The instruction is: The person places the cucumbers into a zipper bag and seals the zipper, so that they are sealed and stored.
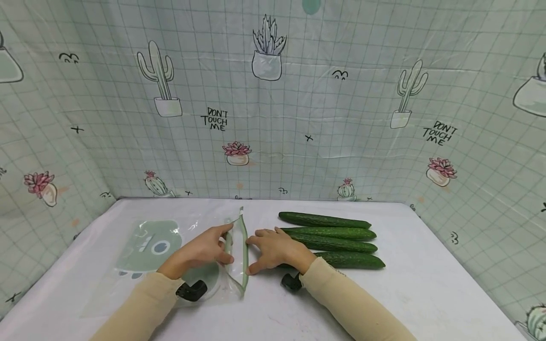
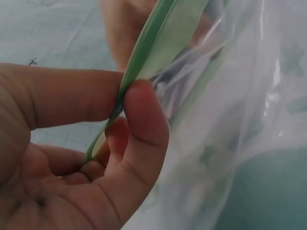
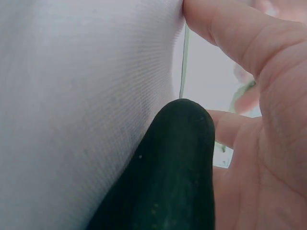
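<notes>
A patterned curtain (image 1: 277,109) fills the upper frame behind the white worktop (image 1: 426,293). The clear bag (image 1: 149,246) lies at lower left to centre, its long axis running left to right, its green-edged mouth facing right. The mouth's edges run from near to far and stand apart in the middle, meeting at both ends. The left sleeve (image 1: 141,303) covers part of the bag's near side.

Right of centre, four cucumbers (image 1: 337,233) lie side by side, also lengthwise across the frame, tilting slightly down to the right. The right hand (image 1: 277,248) stands between them and the mouth, hiding some of their left ends; its fingers are spread, tips at the mouth's right edge. The left hand (image 1: 202,247) pinches the left edge between thumb and fingers. A small black device (image 1: 192,290) sits at the left wrist.
</notes>
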Demonstrator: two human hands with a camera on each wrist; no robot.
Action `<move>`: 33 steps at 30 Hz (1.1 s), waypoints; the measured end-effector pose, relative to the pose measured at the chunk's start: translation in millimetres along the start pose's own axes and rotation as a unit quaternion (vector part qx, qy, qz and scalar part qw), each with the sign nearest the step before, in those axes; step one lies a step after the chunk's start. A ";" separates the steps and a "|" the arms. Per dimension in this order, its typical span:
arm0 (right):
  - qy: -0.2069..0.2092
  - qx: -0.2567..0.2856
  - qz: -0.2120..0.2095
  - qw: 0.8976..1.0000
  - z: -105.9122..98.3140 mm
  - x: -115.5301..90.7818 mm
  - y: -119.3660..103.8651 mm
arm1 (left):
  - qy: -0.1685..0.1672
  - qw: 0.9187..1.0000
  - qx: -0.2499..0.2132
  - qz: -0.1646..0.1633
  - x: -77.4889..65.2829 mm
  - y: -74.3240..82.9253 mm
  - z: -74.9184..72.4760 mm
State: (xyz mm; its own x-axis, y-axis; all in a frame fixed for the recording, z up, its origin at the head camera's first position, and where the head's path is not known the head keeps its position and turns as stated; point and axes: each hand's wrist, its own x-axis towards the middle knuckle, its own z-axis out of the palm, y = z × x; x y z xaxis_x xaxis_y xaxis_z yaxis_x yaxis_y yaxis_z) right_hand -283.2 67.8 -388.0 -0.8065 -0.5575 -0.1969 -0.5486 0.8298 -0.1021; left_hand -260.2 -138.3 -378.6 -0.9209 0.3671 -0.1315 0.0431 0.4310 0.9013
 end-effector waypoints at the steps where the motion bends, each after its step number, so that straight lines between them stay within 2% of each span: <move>1: 0.000 0.000 0.000 1.000 0.1 0.0 -0.1 | -0.010 1.000 -0.014 0.006 -1.4 0.2 -3.3; 7: -0.001 0.001 0.000 1.000 -0.8 -0.8 0.0 | -0.057 0.996 -0.061 0.032 -10.3 5.6 -24.5; 11: -0.003 0.004 -0.001 1.000 -0.7 -0.9 1.0 | -0.059 0.994 -0.078 0.048 -17.4 9.5 -37.1; 14: -0.003 0.001 -0.002 1.000 -0.4 -1.1 2.2 | -0.061 0.993 -0.084 0.058 -19.0 10.0 -40.6; 18: -0.005 0.003 -0.006 1.000 -0.8 -0.7 2.0 | -0.061 0.993 -0.084 0.052 -16.3 6.6 -36.9; 25: -0.004 -0.006 -0.013 1.000 -0.4 -0.4 3.6 | -0.050 0.994 -0.079 0.050 -5.3 -4.2 -21.9; 33: 0.011 0.006 -0.031 0.999 0.1 0.1 4.5 | -0.040 0.996 -0.080 0.027 -3.5 -5.8 -9.9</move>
State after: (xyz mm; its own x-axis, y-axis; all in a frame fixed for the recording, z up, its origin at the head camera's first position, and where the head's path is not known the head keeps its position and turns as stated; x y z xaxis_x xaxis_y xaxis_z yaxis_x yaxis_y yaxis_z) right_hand -285.7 71.6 -388.6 -0.7763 -0.6075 -0.1683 -0.5947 0.7943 -0.1241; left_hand -261.1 -150.3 -379.3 -0.8845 0.4537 -0.1086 0.0230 0.2748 0.9612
